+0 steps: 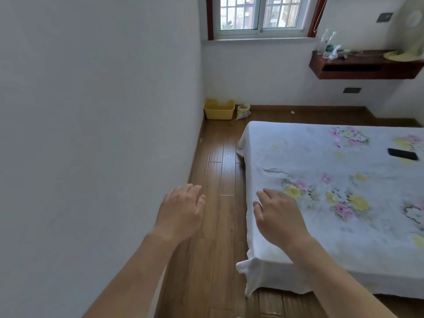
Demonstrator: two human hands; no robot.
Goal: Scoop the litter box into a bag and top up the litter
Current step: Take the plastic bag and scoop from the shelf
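You are holding your left hand (pixel 181 207) and right hand (pixel 277 214) out in front of you, both empty.
Your fingers are hanging relaxed and apart, the left over the brown wooden plank floor (pixel 218 175), the right over the near left edge of the white floral-sheeted bed (pixel 321 161). The yellow rectangular plastic litter box (pixel 219 111) is sitting in the far corner, a small pale sack (pixel 243 112) just right of it.

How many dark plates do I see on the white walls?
2: one dark plate above the wooden shelf, the other plate below it. More could be hidden outside the view.
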